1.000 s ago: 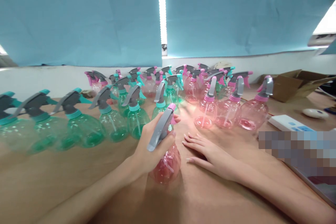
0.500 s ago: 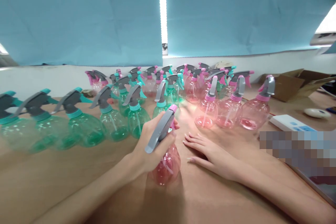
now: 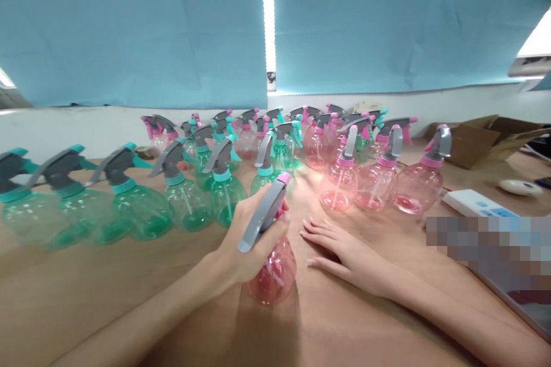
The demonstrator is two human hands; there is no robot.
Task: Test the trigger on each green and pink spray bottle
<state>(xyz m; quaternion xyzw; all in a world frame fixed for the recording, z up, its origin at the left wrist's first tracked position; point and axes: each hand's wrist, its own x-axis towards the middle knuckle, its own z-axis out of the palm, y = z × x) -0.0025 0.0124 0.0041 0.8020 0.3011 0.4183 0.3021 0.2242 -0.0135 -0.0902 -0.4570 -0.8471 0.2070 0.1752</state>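
My left hand (image 3: 247,238) is wrapped round the neck of a pink spray bottle (image 3: 272,272) with a grey trigger head and pink nozzle, which stands on the brown table (image 3: 107,292) right in front of me. My right hand (image 3: 342,246) lies flat on the table just right of that bottle, fingers stretched out and holding nothing.
A row of green spray bottles (image 3: 138,206) runs to the left and pink spray bottles (image 3: 379,180) stand to the right, with several more behind. A cardboard box (image 3: 477,140), a white device (image 3: 473,202) and a white round object (image 3: 520,186) sit at the far right.
Almost nothing moved; my left fingers curled a little tighter round the pink bottle's neck, under the nozzle. My right hand stayed flat.
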